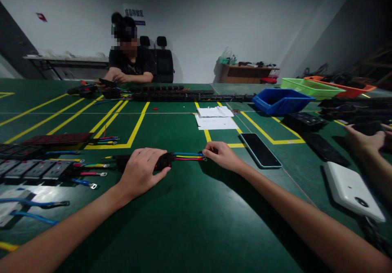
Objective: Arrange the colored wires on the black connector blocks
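Note:
A black socket module (165, 161) lies on the green table (183, 224), with my left hand (142, 169) wrapped over its top. Blue, yellow and red wires (187, 157) run from its right end. Their ring-lug tips are at the fingertips of my right hand (219, 154), which pinches the blue wire's end. Just right of that hand lies a dark-screened phone (260, 150). On the left, rows of modules (36, 171) lie with wires and ring lugs pointing right.
White papers (216, 118) lie ahead. A blue bin (280, 101), a green bin (312, 88) and a white device (353, 189) are on the right. Across the table sits a person (131, 63). Another person's hands (366, 138) hold a black part at the right edge.

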Motion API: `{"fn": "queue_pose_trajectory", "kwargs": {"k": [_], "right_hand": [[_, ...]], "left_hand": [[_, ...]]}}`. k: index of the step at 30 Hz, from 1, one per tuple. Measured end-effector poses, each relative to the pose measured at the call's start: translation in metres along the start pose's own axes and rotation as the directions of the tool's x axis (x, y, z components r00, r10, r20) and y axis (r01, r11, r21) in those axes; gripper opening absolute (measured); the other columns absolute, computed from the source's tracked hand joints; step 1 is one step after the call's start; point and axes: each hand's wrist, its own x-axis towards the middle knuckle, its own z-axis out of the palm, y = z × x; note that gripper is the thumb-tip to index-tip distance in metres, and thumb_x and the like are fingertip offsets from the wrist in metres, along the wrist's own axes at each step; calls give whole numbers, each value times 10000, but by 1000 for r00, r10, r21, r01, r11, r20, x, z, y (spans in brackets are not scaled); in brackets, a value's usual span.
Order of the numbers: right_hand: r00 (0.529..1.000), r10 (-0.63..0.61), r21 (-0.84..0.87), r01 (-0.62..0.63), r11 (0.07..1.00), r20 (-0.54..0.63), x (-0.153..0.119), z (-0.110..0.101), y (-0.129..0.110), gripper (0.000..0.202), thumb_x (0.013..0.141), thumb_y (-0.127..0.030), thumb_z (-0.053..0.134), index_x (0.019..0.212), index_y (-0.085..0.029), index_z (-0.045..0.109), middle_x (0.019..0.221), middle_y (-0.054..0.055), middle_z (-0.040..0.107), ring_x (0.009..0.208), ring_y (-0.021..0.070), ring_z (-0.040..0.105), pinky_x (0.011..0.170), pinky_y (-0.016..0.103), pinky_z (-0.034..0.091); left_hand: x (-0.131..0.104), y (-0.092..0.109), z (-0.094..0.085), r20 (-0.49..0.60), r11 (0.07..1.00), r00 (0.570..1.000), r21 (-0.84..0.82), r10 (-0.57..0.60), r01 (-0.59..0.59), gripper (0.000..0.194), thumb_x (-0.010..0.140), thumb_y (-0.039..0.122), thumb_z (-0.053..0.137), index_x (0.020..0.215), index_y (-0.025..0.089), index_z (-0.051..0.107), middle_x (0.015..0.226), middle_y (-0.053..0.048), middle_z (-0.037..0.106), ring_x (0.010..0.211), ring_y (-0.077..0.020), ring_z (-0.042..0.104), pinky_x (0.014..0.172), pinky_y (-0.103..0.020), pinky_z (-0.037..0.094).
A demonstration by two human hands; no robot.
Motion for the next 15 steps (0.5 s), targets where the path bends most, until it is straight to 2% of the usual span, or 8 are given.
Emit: {"fn": "queue_pose_trajectory", "kwargs": {"k": [7,15], "right_hand": [[998,-17,11,16,1000,66,1,-5,1,297,932,-403,555,790,-173,678,703,16,620,626,143,505,574,262,316],[996,-6,-4,6,1000,83,2,-6,1,261,935,-380,576,806,-180,683,713,28,642,632,149,522,571,267,320]], "left_hand": [[0,0,0,8,1000,1000,5,1,-1,401,927,401,637,1260,178,610,1182,-127,719,1086,-315,667,925,-499,494],[0,0,-1,3,1000,1000,-11,-3,3,410,920,398,643,1266,178,618,1178,-130,719,1082,-322,668,919,-513,503]]}}
